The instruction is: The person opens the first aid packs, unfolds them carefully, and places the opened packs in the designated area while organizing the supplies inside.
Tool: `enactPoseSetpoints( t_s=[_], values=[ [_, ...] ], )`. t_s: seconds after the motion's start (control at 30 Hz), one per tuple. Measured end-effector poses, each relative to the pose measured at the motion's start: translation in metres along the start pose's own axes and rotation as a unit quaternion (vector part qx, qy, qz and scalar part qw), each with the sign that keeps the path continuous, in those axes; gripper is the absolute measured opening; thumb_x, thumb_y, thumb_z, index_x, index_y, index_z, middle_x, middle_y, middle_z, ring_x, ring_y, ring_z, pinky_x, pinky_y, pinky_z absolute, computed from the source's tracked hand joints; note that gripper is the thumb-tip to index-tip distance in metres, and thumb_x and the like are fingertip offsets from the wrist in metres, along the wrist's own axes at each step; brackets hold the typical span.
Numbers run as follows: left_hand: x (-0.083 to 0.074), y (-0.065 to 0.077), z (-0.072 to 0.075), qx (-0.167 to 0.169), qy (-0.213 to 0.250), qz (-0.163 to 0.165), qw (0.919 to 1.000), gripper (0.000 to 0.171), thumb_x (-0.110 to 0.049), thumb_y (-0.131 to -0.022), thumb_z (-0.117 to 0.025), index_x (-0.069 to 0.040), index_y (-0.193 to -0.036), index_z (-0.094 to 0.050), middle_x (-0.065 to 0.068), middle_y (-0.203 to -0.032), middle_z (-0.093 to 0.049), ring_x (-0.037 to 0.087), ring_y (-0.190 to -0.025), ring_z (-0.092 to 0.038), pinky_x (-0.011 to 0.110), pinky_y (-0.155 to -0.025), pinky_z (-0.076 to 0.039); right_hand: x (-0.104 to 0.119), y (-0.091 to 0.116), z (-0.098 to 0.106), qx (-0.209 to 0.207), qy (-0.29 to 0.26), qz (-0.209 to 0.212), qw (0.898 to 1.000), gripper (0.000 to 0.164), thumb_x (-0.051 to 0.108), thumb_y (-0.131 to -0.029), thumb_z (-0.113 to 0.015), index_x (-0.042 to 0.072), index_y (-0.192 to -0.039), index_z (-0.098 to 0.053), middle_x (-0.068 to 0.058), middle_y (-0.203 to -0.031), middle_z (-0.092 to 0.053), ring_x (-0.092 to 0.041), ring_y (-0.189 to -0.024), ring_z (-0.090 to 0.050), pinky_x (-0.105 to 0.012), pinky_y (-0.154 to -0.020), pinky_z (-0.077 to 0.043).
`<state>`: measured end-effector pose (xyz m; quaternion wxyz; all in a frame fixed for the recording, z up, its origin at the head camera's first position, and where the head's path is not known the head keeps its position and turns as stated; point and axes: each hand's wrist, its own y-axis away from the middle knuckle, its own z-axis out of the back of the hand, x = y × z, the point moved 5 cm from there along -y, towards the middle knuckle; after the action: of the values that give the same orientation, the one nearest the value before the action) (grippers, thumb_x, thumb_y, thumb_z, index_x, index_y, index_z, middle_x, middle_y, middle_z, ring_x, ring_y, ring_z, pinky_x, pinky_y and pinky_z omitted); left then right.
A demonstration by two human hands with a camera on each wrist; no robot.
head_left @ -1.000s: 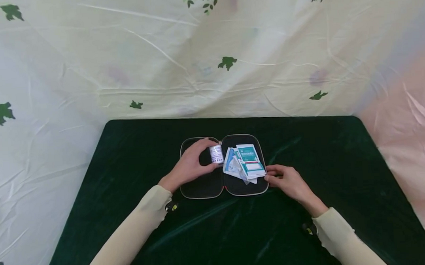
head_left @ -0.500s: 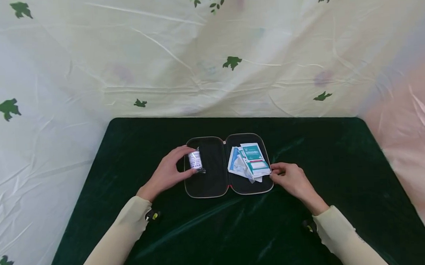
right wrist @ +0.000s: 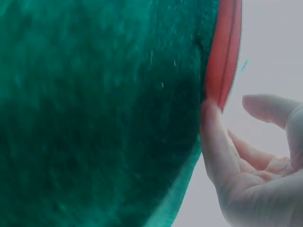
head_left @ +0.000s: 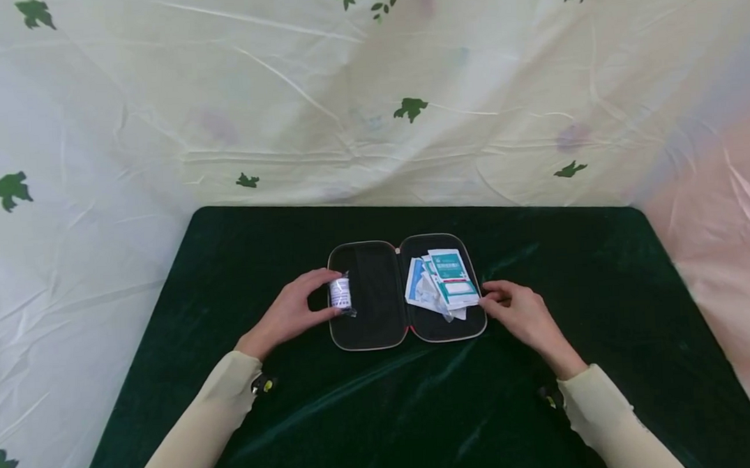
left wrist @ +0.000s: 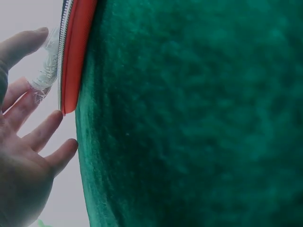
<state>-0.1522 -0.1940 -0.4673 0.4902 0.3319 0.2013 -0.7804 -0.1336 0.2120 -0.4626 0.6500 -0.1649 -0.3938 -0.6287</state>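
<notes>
My left hand (head_left: 290, 309) pinches a small white printed roll in clear plastic wrap (head_left: 340, 293), like a bandage roll, between thumb and fingers. The roll is at the left edge of an open zippered case (head_left: 373, 328), over its black left half. In the left wrist view a finger of that hand meets the red shell (left wrist: 75, 61) below the roll (left wrist: 46, 71). Flat packets (head_left: 451, 276), green-white and blue-white, overlap in the case's right half. At that half's right edge is my right hand (head_left: 524, 316); in the right wrist view a fingertip touches the red shell (right wrist: 223, 56), thumb apart.
The case lies on a table covered in dark green velvet (head_left: 370, 416). Behind the table's far edge hangs a pale curtain (head_left: 294, 112) with green leaf shapes. Both forearms reach in from the front, in cream sleeves (head_left: 198, 427).
My left hand has carried the roll leftward from the case's hinge to its left edge, then slightly toward me. My right hand stays by the right edge. The view has shifted a little.
</notes>
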Motion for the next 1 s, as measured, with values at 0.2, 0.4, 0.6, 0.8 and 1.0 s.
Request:
enactPoseSetpoints(
  t_s=[0.2,0.4,0.6,0.8,1.0],
  values=[
    [0.004,0.001,-0.002,0.008,0.002,0.011,0.9999,0.062,-0.038,-0.092,-0.079,-0.022,-0.147,-0.055,0.008,-0.151,-0.053,0.03,-0.14,-0.05,0.057,-0.112,-0.041,0.019,0.008,0.007,-0.089,0.046,0.052,0.994,0.04,0.022,-0.105,-0.06,0.001,-0.139,-0.06,-0.017,-0.117,-0.069,-0.028,-0.099,-0.067,-0.041,-0.081,-0.055],
    [0.009,0.001,-0.003,0.012,0.005,0.018,0.9998,0.064,-0.04,-0.092,-0.079,-0.023,-0.148,-0.055,0.006,-0.15,-0.055,0.029,-0.138,-0.051,0.057,-0.112,-0.042,0.054,0.015,-0.003,-0.148,0.068,0.133,0.978,0.031,0.015,-0.102,-0.066,0.001,-0.13,-0.067,-0.012,-0.111,-0.07,-0.022,-0.092,-0.067,-0.041,-0.078,-0.057],
    [0.012,0.003,-0.005,0.012,0.007,0.026,0.9996,0.066,-0.042,-0.091,-0.079,-0.024,-0.149,-0.054,0.006,-0.151,-0.054,0.029,-0.139,-0.051,0.058,-0.112,-0.042,0.089,0.012,-0.029,-0.138,0.084,0.176,0.971,0.029,0.019,-0.1,-0.07,0.004,-0.125,-0.071,-0.01,-0.111,-0.071,-0.022,-0.095,-0.068,-0.044,-0.08,-0.059],
    [0.015,0.004,-0.006,0.007,0.016,0.031,0.9994,0.067,-0.043,-0.091,-0.079,-0.024,-0.15,-0.053,0.007,-0.152,-0.054,0.03,-0.14,-0.05,0.058,-0.112,-0.041,0.113,0.0,-0.062,-0.108,0.112,0.201,0.967,0.029,0.023,-0.099,-0.073,0.008,-0.123,-0.073,-0.01,-0.116,-0.072,-0.023,-0.102,-0.069,-0.044,-0.086,-0.059],
    [0.02,0.005,-0.006,0.008,0.037,0.046,0.9982,0.067,-0.045,-0.091,-0.078,-0.027,-0.15,-0.054,0.007,-0.152,-0.054,0.031,-0.141,-0.049,0.06,-0.114,-0.038,0.13,-0.009,-0.094,-0.076,0.135,0.237,0.959,0.024,0.02,-0.098,-0.074,0.008,-0.119,-0.074,-0.006,-0.113,-0.072,-0.02,-0.099,-0.069,-0.037,-0.084,-0.058]
  ],
)
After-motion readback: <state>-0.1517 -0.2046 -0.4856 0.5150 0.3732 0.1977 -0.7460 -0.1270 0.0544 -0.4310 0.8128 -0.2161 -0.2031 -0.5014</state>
